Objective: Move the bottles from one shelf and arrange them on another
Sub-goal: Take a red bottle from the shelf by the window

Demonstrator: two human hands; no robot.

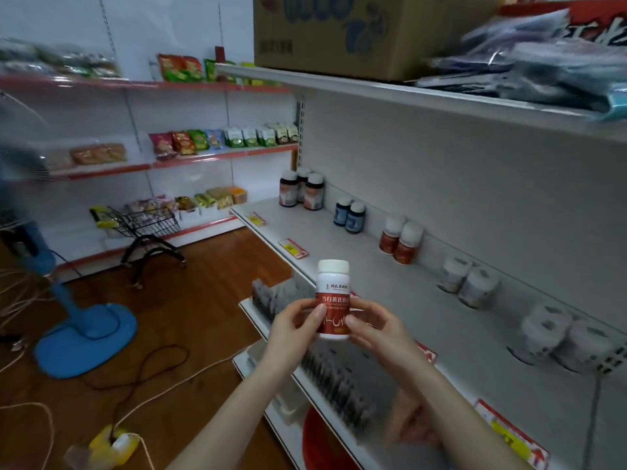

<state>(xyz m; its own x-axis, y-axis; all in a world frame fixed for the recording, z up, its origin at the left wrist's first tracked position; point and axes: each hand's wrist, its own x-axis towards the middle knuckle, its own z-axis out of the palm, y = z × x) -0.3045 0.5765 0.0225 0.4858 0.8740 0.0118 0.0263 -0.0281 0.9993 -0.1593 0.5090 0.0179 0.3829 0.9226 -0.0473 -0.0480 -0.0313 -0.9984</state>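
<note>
I hold a white-capped bottle with a red label (333,293) upright in front of the white shelf (441,320). My left hand (294,329) pinches its left side and my right hand (375,330) grips its right side. On the shelf stand pairs of bottles along the back wall: three dark-labelled bottles (302,189) at the far end, two blue bottles (349,214), two red-labelled bottles (402,239), two white bottles (468,281) and two more white bottles (563,334) nearest me.
A cardboard box (356,32) and packaged goods (549,66) sit on the shelf above. Lower shelves with dark packets (339,374) lie under my arms. A blue fan stand (84,334), cables (146,371) and a small shopping cart (146,228) occupy the wooden floor at left.
</note>
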